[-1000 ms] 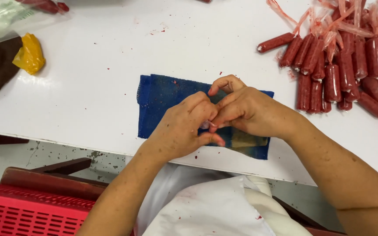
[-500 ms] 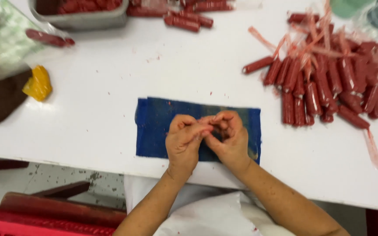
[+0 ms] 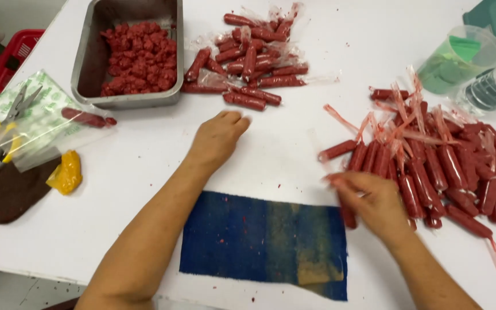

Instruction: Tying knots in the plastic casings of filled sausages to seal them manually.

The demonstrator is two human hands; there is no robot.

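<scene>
Left hand [image 3: 216, 139] flat, loosely spread, empty, reaching toward far-edge sausage heap [image 3: 248, 49]. Right hand [image 3: 374, 204] pinching wrapped sausage [image 3: 348, 215] beside right-edge pile [image 3: 437, 166]. Likely soft, light, slippery film; gripping mid-body probably best.

Two bare forearms and hands, seen from above

The left hand [image 3: 216, 138] and the right hand [image 3: 374, 204] wear no gloves; I see no ring, watch or bracelet. Both forearms are uncovered up to the picture's edge, so no sleeve shows. The nails look short, but they are perhaps too small to judge.
</scene>
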